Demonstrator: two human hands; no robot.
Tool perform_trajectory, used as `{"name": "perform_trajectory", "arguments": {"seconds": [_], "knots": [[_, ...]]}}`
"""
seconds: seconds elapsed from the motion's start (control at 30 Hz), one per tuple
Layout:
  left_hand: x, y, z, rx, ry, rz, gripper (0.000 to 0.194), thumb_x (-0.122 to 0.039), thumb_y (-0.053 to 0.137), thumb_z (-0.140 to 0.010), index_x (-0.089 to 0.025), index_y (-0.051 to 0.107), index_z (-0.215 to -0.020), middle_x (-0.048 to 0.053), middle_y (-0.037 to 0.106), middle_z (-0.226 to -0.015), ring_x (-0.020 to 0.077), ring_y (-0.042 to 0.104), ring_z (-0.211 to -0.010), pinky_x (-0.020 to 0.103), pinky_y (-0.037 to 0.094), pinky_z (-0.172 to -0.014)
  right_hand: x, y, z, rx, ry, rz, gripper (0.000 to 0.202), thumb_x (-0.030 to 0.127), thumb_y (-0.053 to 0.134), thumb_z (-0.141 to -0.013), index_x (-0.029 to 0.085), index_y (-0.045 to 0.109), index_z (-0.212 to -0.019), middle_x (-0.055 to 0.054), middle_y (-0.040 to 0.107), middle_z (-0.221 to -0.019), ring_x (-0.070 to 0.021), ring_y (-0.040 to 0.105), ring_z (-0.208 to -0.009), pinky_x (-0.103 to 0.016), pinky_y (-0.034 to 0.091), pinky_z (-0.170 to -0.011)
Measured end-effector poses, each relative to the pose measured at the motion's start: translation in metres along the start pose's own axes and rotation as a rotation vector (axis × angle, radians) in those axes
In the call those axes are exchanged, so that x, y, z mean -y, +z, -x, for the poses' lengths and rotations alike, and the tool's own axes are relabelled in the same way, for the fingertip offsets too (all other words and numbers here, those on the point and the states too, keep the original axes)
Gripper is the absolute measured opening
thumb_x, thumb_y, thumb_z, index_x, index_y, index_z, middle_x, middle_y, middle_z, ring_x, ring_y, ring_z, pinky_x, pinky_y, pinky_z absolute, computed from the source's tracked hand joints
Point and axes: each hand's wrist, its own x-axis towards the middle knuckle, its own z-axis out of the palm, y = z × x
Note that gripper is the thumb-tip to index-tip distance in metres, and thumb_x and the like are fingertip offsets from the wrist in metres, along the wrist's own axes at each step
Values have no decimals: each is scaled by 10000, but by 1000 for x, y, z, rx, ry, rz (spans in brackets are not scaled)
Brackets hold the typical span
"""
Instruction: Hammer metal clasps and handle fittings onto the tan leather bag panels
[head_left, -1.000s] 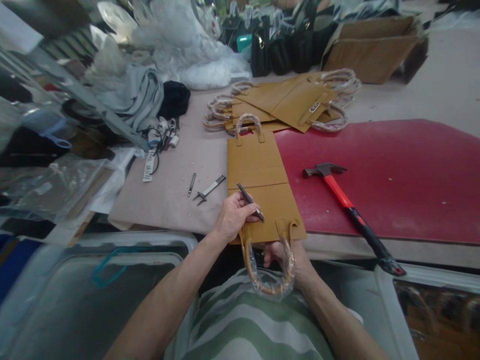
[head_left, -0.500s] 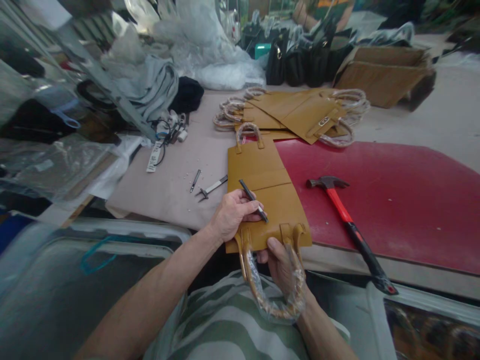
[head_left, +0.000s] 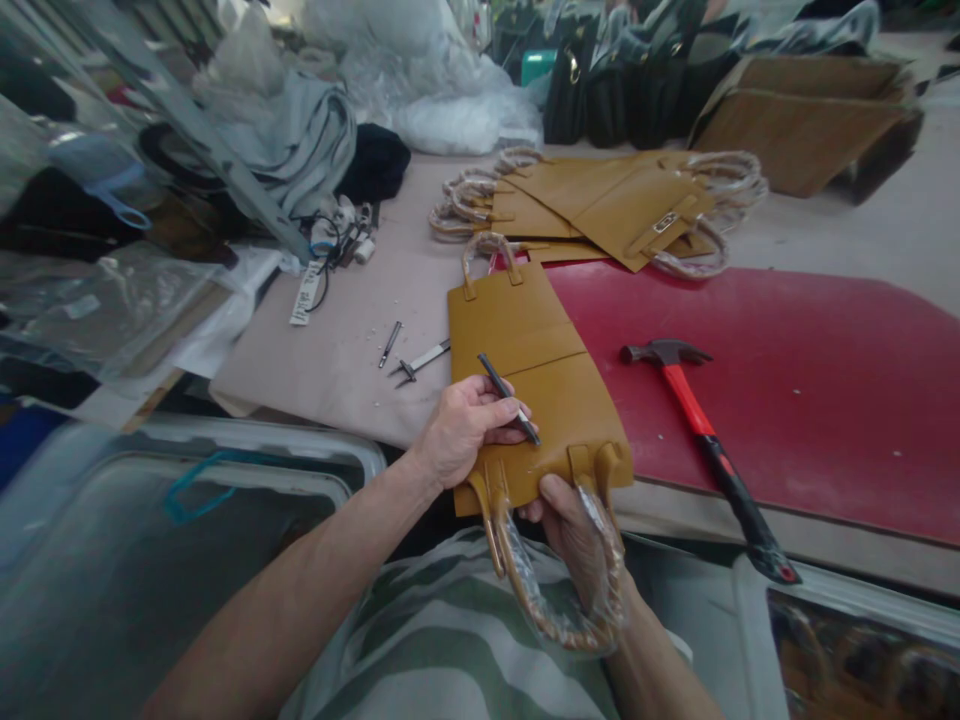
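A tan leather bag panel (head_left: 517, 320) with a plastic-wrapped handle at each end lies over the table's front edge. My left hand (head_left: 469, 425) rests on it, closed round a slim dark metal punch (head_left: 496, 378) that slants with its lower end near the panel's handle tabs. My right hand (head_left: 566, 515) grips the panel's near edge between the tabs, thumb on top and fingers underneath, partly seen through the near handle (head_left: 559, 630). Left of the panel lie a pair of dividers (head_left: 420, 364) and a short metal tool (head_left: 390, 343).
A claw hammer (head_left: 694, 410) with a red and black handle lies on the red board (head_left: 810, 370). Behind is a stack of tan panels (head_left: 600, 195), with a cardboard box (head_left: 810, 120) and black bags (head_left: 570, 90). A plastic bin (head_left: 360, 455) stands at the lower left.
The camera view has shifted slightly, so the background sits higher. The near end of the panel and my right hand have moved a little to the right; both holds are the same.
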Motion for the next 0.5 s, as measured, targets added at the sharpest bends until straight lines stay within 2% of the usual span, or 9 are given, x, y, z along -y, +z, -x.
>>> {"name": "perform_trajectory", "arguments": {"seconds": [0.33,0.5], "knots": [[8,-1,-5,-63,-42,-66,244,-101,738,-737,-119,561,-903,37,721,-746,147,728,-628,204,592,-572,-2,5,5,-46,26,42,439,548,667,-850,226,574,-567,13,510,-501,-161,532,-537,-324,470,-601],[17,-4,-9,-85,-61,-119,254,-104,754,-720,-122,563,-887,29,711,-725,140,714,-609,204,583,-564,-8,0,12,-109,36,109,421,487,625,-909,227,564,-583,28,506,-505,-137,495,-500,-305,419,-564]]}}
